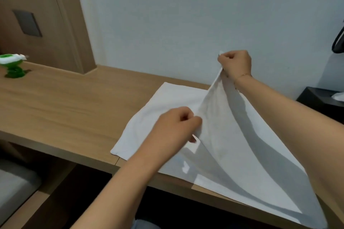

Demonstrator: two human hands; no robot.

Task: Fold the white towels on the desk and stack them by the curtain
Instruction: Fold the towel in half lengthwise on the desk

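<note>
Fingers (225,57) curl inward, hiding towel (149,109) corner.

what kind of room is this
Probably a hotel room: a long built-in wooden desk against a plain wall, a wood wall panel with a dark switch plate, and a white towel being folded.

Both hands (175,128) pinching white towel (219,135)

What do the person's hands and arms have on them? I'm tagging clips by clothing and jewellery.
Both forearms are bare as far as the frame shows; no sleeves, gloves or watch are visible. The right hand has a thin gold-coloured chain bracelet at the wrist. The left hand and its wrist carry nothing visible. No rings can be made out on either hand.
</note>
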